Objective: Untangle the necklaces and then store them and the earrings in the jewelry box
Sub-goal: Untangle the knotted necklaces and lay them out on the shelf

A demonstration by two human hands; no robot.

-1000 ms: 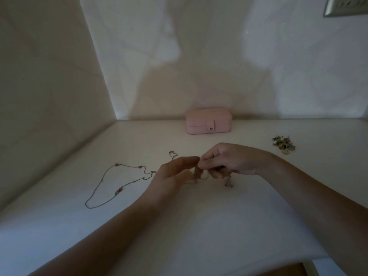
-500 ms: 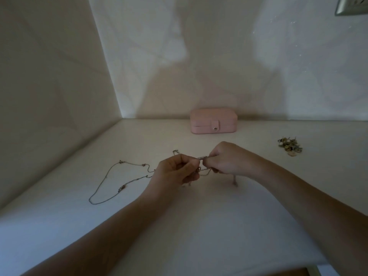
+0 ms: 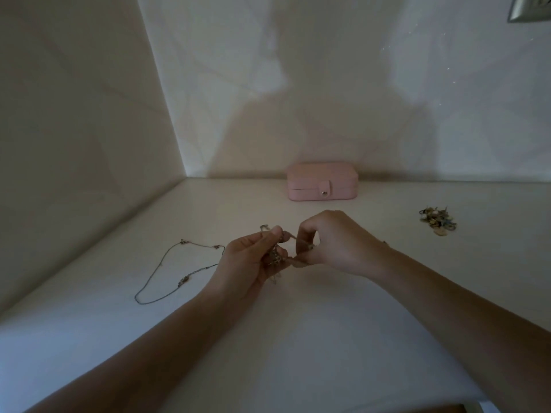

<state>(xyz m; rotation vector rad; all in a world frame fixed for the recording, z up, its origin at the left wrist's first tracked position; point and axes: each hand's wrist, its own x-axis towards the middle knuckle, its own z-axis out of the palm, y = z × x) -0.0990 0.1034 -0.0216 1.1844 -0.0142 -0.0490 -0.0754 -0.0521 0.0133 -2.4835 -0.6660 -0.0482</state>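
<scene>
At back wall [image 3: 328, 84]: jewelry box [image 3: 322, 182] closed | earrings [image 3: 437, 222] heaped right | left grip [image 3: 250, 263], right grip [image 3: 337, 242] pinch necklaces [image 3: 275, 256]

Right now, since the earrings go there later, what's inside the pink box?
Cannot be seen: the box is shut, tab snapped over its front, so the inside is covered. The earrings lie outside, on the counter.
</scene>
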